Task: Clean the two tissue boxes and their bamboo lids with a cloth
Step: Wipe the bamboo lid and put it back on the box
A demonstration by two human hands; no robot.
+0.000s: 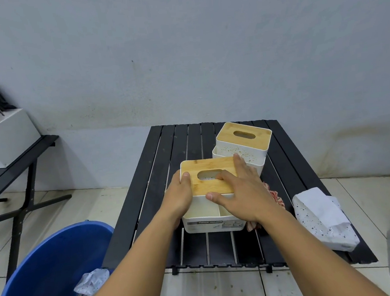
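- Near box (210,226): a white tissue box at the middle of the black slatted table (188,141). All places below are given from it.
- Lid (202,165): bamboo with an oval slot. It sits on the near box, offset toward the far side, so the divided inside shows along the side closest to the person.
- Left hand (178,196): clasps the near box's left wall, thumb hooked over the lid's left edge. The other fingers are hidden.
- Right hand (245,190): lies flat on the lid, fingers spread, thumb against the lid's nearer edge. It pinches nothing.
- Cloth (276,196): red-and-white, crumpled just right of the near box and partly under the right wrist. Neither hand holds it.
- Far box (239,151): just beyond the near box and slightly right, its own lid (228,133) seated square.
- Step in hand (judged): the lid is being slid on or off the near box. Which way cannot be told.
- Next move (judged): the left hand braces the box while the right shifts the lid, then reaches for the cloth.
- Room: the far box blocks travel away from the person. Bare slats lie left of and in front of the near box. A tissue pack (323,219) lies well to the right, by the table's edge.
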